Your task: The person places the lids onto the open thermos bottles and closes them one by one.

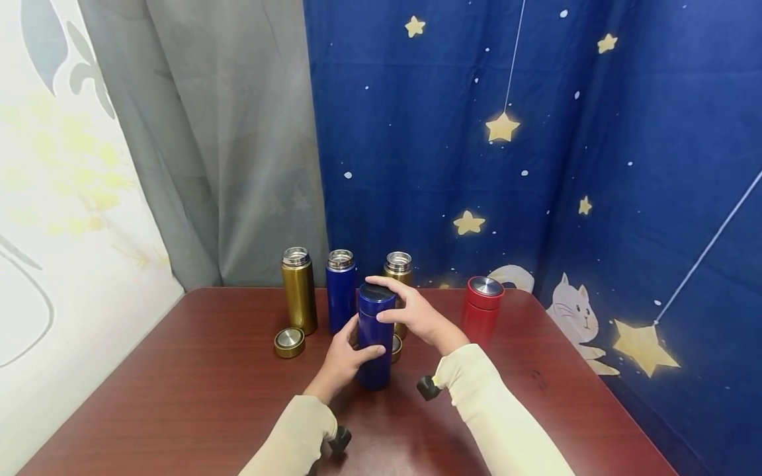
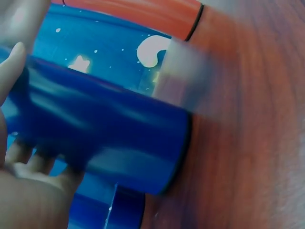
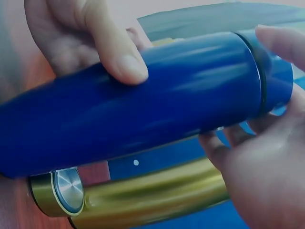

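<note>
A blue thermos bottle (image 1: 375, 334) stands upright in front of me, its lid (image 1: 369, 305) on top. My left hand (image 1: 344, 360) grips the body, with the thumb across the near side. My right hand (image 1: 421, 316) holds the lid between thumb and fingers; in the right wrist view a dark seam (image 3: 256, 71) runs between lid and body. Whether the base touches the table cannot be told. Just behind stand an uncapped gold bottle (image 1: 397, 264), partly hidden by the right hand, and a gold lid (image 1: 397, 347), mostly hidden by the blue bottle.
Farther back on the brown table (image 1: 196, 383) stand an uncapped gold bottle (image 1: 300, 297) and an uncapped blue bottle (image 1: 341, 297). A gold lid (image 1: 290, 342) lies before the left one. At right is a capped red bottle (image 1: 481, 314). Curtains (image 1: 428, 165) hang behind.
</note>
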A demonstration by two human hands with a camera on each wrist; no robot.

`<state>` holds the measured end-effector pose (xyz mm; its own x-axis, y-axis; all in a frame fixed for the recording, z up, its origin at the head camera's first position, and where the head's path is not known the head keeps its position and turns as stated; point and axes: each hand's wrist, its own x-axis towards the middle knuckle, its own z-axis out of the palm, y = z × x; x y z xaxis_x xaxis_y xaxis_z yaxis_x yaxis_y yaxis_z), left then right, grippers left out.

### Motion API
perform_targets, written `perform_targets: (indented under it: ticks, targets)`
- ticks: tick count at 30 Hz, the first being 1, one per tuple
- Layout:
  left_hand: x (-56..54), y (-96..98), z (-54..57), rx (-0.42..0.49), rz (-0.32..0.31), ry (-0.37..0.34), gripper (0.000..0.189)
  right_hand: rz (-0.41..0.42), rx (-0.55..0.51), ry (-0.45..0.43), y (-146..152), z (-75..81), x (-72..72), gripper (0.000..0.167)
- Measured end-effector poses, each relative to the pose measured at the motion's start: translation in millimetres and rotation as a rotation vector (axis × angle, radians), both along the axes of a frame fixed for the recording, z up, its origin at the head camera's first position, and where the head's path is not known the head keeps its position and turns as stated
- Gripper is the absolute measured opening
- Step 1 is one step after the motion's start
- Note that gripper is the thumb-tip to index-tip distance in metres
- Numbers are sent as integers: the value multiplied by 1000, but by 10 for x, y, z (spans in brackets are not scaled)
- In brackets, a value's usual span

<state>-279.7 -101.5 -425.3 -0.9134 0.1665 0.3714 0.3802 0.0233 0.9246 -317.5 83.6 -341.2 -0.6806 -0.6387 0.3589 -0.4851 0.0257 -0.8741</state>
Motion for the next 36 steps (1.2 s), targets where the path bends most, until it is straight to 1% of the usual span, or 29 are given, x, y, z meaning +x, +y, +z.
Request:
perform_targets:
  ticks: [4,7,10,13,16,20,21,25,29,32,36]
  targets:
    - [-183,-56,-135,-23,-74,-12,76,43,-39,-17,49,-27,-49,64]
    - [-233,-94,-141,-60,-128,-15,74,70,-72,-36,57,-43,-73,68]
    - [-251,-117,-124,-81,-165,-17,72,83,-98,-61,53,-53,-76,70]
    - [-240,-120,-91,-90,-181,-17,73,67,-101,-50,52,-49,-61,68]
    - [-155,-111,9,-92,-185,-15,72,29,-78,-5,54,-39,-40,68]
    - [-39,-92,135,-95,-175,-26,70,-39,-32,66,64,-28,-22,67]
    - [-26,-88,146,-96,-171,-29,70,-60,-17,81,66,-26,-17,67]
    - [10,-67,163,-103,-151,-29,71,-156,43,144,77,-18,21,65]
    - [12,-61,153,-103,-128,-13,73,-290,105,225,46,-9,72,64]
    - [13,-53,146,-92,-118,0,74,-400,131,267,6,-14,108,64]
    - [32,-19,148,-78,-112,16,74,-510,140,303,-41,-42,151,63]
